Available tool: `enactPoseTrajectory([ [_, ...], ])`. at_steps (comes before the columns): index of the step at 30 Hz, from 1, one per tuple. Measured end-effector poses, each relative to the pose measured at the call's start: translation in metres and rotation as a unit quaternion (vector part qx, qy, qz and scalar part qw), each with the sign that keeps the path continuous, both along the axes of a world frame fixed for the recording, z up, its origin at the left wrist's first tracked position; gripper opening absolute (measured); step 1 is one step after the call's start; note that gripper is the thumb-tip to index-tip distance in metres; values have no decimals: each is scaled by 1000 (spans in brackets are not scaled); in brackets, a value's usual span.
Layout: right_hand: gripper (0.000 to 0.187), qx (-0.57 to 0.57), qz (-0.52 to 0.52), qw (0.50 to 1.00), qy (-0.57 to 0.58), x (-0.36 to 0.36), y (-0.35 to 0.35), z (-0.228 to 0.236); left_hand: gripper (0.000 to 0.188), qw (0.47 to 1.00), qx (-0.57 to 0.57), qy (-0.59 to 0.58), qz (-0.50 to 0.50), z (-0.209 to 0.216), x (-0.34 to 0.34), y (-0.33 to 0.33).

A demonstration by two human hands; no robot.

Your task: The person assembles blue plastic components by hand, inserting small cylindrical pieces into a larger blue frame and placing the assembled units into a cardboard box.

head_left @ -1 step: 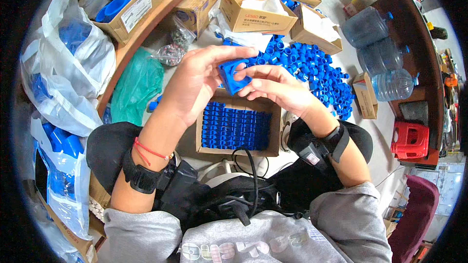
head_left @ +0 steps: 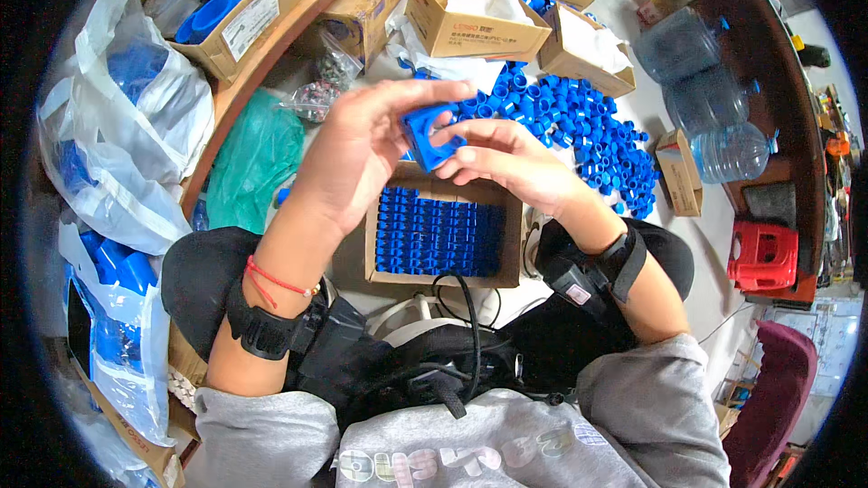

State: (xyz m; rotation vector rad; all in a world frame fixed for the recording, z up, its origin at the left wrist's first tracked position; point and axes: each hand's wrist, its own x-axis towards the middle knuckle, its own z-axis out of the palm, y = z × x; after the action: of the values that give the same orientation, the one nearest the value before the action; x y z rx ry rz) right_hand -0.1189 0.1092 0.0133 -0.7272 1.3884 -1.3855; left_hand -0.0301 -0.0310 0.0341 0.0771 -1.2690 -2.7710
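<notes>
A blue plastic pipe clip, blocky with a rounded opening, is held up between both hands above a cardboard box. My left hand grips it from the left, fingers stretched over its top. From the right, my right hand pinches it, with fingertips at the opening. Parts of the clip are hidden behind the fingers. In the box below, rows of similar blue clips are packed closely.
Beyond my hands lies a heap of blue pipe fittings, with open cartons behind. A green plastic bag and white bags are at left. Large clear water bottles and a red stool stand at right.
The clip has shifted very slightly left and turned a little between my fingers. Both hands keep their hold on it.
</notes>
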Motion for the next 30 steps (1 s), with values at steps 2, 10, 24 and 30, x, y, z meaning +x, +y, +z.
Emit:
enactPoseTrajectory([
  [2, 20, -22, -1, 1000, 0, 4, -2, -1, 36, 1000, -6, 6, -6, 2, 1, 0],
  [10, 8, -59, -19, 995, 77, 5, -6, 4, 36, 999, -9, -18, 29, 4, 10, -1],
  [24, 18, 15, -83, 939, 332, -3, 5, 26, 25, 981, -144, -131, 7, 0, 13, -6],
  [30, 14, 49, -41, 923, 381, -3, 6, 29, 25, 982, -160, -101, 7, 1, 13, -5],
])
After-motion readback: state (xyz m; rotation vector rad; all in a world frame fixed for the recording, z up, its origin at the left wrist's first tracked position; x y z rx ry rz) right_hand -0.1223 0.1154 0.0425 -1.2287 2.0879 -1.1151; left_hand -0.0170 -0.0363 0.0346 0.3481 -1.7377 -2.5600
